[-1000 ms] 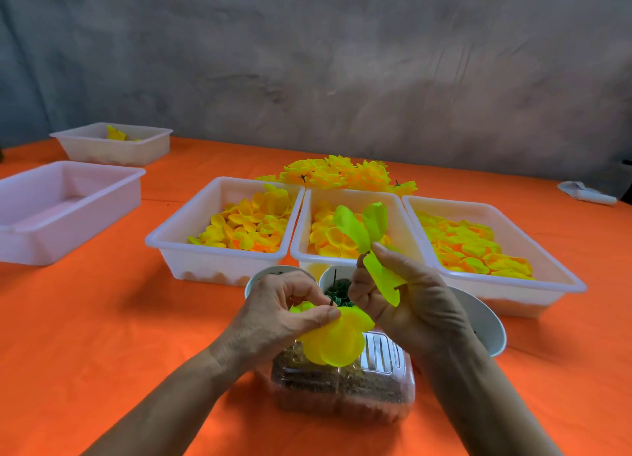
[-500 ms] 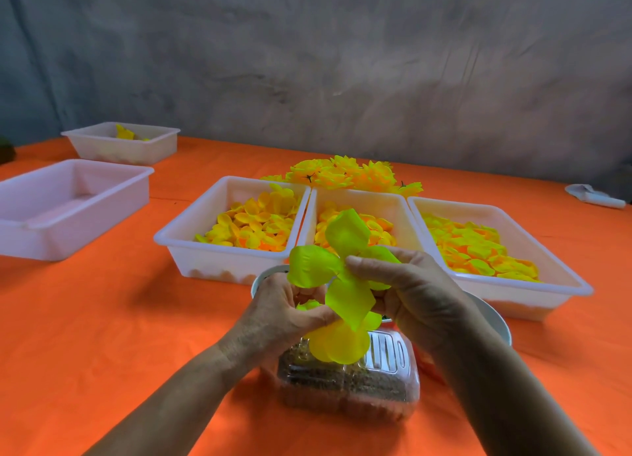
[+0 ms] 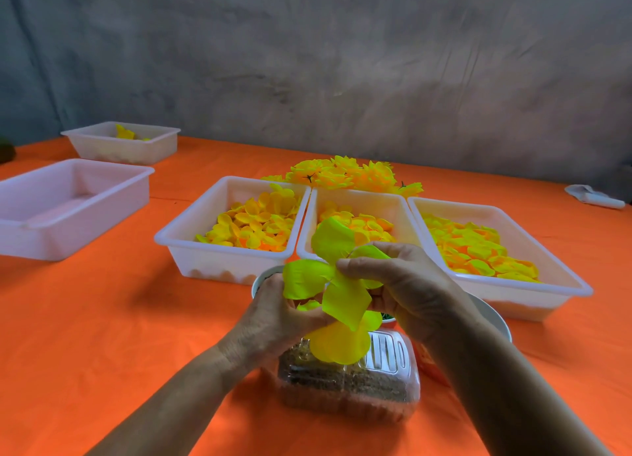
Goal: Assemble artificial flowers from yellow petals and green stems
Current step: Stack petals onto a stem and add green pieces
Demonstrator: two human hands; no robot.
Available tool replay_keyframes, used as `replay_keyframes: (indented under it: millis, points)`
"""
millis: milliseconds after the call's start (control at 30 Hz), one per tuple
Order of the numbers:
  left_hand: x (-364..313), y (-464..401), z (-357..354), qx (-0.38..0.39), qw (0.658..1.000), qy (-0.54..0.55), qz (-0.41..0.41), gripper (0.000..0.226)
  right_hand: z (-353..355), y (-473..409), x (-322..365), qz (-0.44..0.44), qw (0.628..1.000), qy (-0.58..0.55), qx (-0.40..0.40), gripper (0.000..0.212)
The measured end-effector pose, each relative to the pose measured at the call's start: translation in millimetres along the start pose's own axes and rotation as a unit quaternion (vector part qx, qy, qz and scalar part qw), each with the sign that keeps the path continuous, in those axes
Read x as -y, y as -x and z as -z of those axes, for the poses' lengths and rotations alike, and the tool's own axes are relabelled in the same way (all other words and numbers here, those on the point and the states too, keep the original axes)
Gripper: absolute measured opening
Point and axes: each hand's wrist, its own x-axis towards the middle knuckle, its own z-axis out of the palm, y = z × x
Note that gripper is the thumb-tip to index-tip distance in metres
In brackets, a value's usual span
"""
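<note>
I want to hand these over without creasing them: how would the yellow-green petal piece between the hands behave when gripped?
Probably floppy: the petal piece has lobes that curl and droop around the right hand. Likely very light, since the fingertips alone hold it up. It looks like thin fabric, so it should bend rather than break.

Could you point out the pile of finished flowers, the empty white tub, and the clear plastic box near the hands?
finished flowers point(image 3: 345, 176), head view, on the yellow blooms mid-pile.
empty white tub point(image 3: 85, 216), head view, on its front wall.
clear plastic box point(image 3: 386, 353), head view, on its ribbed lid.
</note>
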Motion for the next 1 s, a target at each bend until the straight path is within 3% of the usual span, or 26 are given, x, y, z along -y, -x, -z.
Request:
replay_keyframes:
  millis: [100,267,400,433,567,700,833,1000]
  points:
    - [2,0,1,-0.005,1.0,0.01,0.01,0.026,0,-3,2,0.002,1.0,-0.001,-0.01,0.009]
    - [4,1,2,-0.009,0.999,0.017,0.051,0.025,2,-5,2,-0.029,0.999,-0.013,0.001,0.008]
    - [3,0,1,-0.01,0.998,-0.065,0.018,0.008,4,-2,0,-0.032,0.999,-0.029,0.023,0.006]
    - [3,0,1,-0.017,0.997,-0.078,0.013,0.013,5,-1,1,-0.029,0.999,-0.027,0.028,0.009]
    - [4,-1,2,-0.016,0.999,-0.02,0.027,0.013,10,0,3,-0.022,0.998,-0.026,0.057,0.006]
    - [3,-1,1,-0.013,1.0,0.018,0.011,0.019,11,1,5,-0.021,0.998,-0.012,0.065,0.035]
    - [4,-1,1,-0.009,1.0,0.0,0.007,0.013,9,3,6,-0.024,0.998,-0.008,0.053,0.028]
    - [7,-1,2,-0.015,0.999,0.007,0.029,0.034,8,0,5,-0.027,0.999,-0.02,0.029,0.008]
